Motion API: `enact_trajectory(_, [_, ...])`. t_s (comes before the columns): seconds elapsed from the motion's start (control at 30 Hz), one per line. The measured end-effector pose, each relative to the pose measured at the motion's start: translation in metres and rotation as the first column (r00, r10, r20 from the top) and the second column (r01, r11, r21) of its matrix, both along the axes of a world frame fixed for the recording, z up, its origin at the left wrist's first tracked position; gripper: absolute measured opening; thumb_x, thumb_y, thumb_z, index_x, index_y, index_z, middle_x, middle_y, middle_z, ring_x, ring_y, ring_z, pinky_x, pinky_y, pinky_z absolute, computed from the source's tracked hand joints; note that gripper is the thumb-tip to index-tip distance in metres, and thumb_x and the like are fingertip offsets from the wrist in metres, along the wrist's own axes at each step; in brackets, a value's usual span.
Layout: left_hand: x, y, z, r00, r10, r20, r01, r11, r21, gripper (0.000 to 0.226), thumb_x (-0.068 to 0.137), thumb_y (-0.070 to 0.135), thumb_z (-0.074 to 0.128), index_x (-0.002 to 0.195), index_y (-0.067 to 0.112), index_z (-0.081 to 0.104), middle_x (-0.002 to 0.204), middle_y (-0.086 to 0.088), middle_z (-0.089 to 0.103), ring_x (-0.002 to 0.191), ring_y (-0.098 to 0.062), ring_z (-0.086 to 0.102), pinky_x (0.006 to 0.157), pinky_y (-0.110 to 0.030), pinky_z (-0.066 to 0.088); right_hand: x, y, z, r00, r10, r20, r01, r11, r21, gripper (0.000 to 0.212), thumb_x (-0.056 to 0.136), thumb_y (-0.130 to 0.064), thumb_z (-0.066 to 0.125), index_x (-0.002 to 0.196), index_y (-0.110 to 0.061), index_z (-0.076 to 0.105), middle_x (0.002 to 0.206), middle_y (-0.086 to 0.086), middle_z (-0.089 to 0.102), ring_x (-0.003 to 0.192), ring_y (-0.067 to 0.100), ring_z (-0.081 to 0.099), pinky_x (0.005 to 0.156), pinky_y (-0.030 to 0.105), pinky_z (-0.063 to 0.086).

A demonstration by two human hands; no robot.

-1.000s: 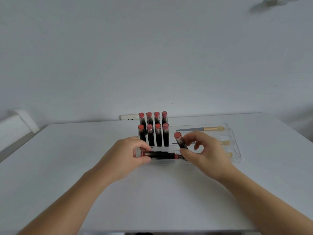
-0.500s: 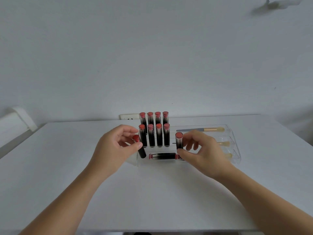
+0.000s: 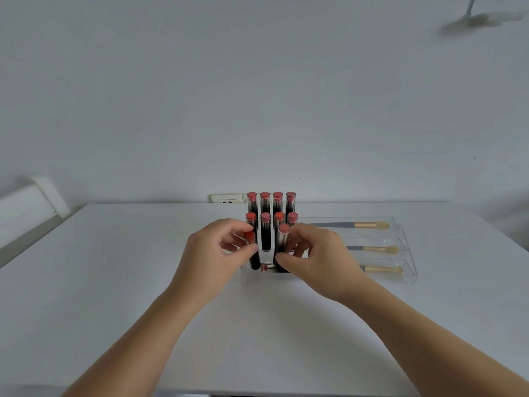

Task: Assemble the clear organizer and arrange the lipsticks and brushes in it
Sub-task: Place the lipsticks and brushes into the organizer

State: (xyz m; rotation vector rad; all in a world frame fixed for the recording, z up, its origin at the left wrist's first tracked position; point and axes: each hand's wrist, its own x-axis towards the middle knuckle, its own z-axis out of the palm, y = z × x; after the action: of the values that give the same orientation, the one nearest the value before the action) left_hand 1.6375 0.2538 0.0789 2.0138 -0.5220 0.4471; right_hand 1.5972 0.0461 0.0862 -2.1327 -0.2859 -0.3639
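On the table (image 3: 114,282), my left hand (image 3: 211,259) and right hand (image 3: 317,262) each pinch an upright lipstick at the organizer (image 3: 400,245); eight lipsticks (image 3: 271,207) stand behind, three brushes (image 3: 372,249) lie in its trays.

Both forearms run off the bottom edge, leaving the person unseen. The left hand (image 3: 213,255) covers the near-left corner of the clear acrylic organizer (image 3: 405,255), and the right hand (image 3: 317,260) hides the handle ends of the gold-ferruled makeup brushes (image 3: 375,249) and most of a black lipstick lying flat (image 3: 264,267) in the front row. Fingers mask the lower barrels of the two upright black red-capped lipsticks (image 3: 282,243) being pinched, so their seating in the slots cannot be judged. A blurred pale object (image 3: 486,20) is cut off at top right.
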Motion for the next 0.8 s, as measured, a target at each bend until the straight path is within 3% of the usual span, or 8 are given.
enact_trajectory(0.2, [0.002,-0.003,-0.005,0.997,0.002,0.074,-0.007,0.998,0.070,0.032,0.076,0.009,0.087,0.094,0.033,0.075,0.086,0.020,0.070,0.082,-0.002,0.068,0.072,-0.008,0.047,0.009,0.007,-0.005,0.999,-0.025,-0.022,0.025,1.000,-0.018,0.010,0.081,-0.022,0.074,0.083,-0.031,0.069,0.079,-0.020,0.069,0.072,0.008,0.063,0.062,0.013,0.047])
enact_trajectory(0.4, [0.004,-0.001,-0.010,0.997,0.012,0.072,-0.016,0.999,0.045,0.030,0.076,0.008,0.087,0.098,0.026,0.078,0.087,0.017,0.071,0.083,-0.003,0.068,0.071,-0.010,0.049,0.014,0.014,-0.007,0.998,-0.059,-0.036,0.057,0.997,-0.055,0.007,0.081,-0.025,0.076,0.083,-0.031,0.072,0.082,-0.024,0.070,0.069,0.001,0.061,0.061,0.011,0.045])
enact_trajectory(0.53, [0.005,0.001,-0.015,0.998,0.008,0.062,-0.008,1.000,-0.002,0.034,0.076,0.008,0.087,0.100,0.031,0.077,0.088,0.016,0.072,0.081,-0.009,0.070,0.070,-0.016,0.053,0.017,0.021,-0.008,0.998,-0.059,-0.005,0.058,0.993,-0.100,0.008,0.083,-0.027,0.077,0.086,-0.034,0.075,0.082,-0.024,0.072,0.067,-0.012,0.057,0.059,0.006,0.038])
enact_trajectory(0.7, [0.004,0.003,-0.022,0.997,0.007,0.074,-0.003,0.998,-0.057,0.039,0.077,0.008,0.086,0.100,0.038,0.074,0.090,0.015,0.073,0.080,-0.013,0.073,0.071,-0.024,0.057,0.019,0.023,-0.010,0.995,-0.098,0.013,0.099,0.986,-0.132,0.007,0.083,-0.031,0.077,0.088,-0.035,0.076,0.083,-0.028,0.072,0.081,-0.010,0.061,0.064,0.010,0.039])
enact_trajectory(0.8, [0.004,0.003,-0.024,0.997,0.014,0.073,-0.009,0.997,-0.072,0.041,0.077,0.007,0.085,0.100,0.038,0.072,0.090,0.015,0.073,0.080,-0.012,0.073,0.071,-0.023,0.057,0.015,0.024,-0.013,0.995,-0.097,0.034,0.101,0.984,-0.147,0.014,0.081,-0.029,0.078,0.083,-0.040,0.069,0.081,-0.029,0.068,0.069,-0.015,0.056,0.059,0.006,0.038])
